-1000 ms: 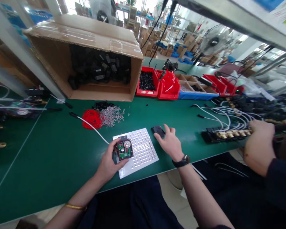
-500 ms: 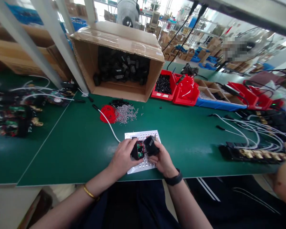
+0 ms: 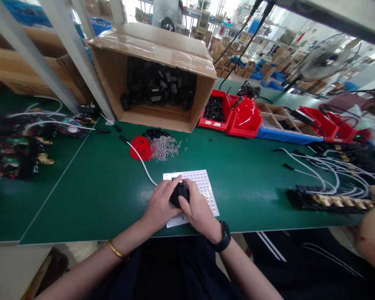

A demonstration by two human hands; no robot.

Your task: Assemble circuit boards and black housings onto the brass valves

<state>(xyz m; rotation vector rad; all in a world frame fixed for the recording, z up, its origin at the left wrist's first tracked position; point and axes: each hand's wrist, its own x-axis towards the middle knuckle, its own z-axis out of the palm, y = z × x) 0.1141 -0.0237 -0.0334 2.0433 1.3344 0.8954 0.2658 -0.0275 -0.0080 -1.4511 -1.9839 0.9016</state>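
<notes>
Centrally, the left hand (image 3: 158,204) and the right hand (image 3: 200,208) are jointly gripping a black housing (image 3: 180,194), fingers curled close against its sides, the right thumb resting on its near face. The housing is sitting above a white sheet (image 3: 210,192) dotted with small shiny discs; whether it is touching the sheet cannot be told, hands obscuring the underside. The sheet is lying near the front edge of a green bench (image 3: 112,196), whose left part a pale seam is crossing. A white cable (image 3: 145,168) is running to the left hand, passing over red rings (image 3: 137,150) beside loose metal pins (image 3: 165,148). Behind, a cardboard box (image 3: 162,46) is lying open-sided, holding black parts (image 3: 156,89). Red bins (image 3: 212,124) and a blue divided tray (image 3: 289,137) are standing rightward. Beyond, a fan (image 3: 328,60) is facing the bench, while cartons and shelving are filling the room
</notes>
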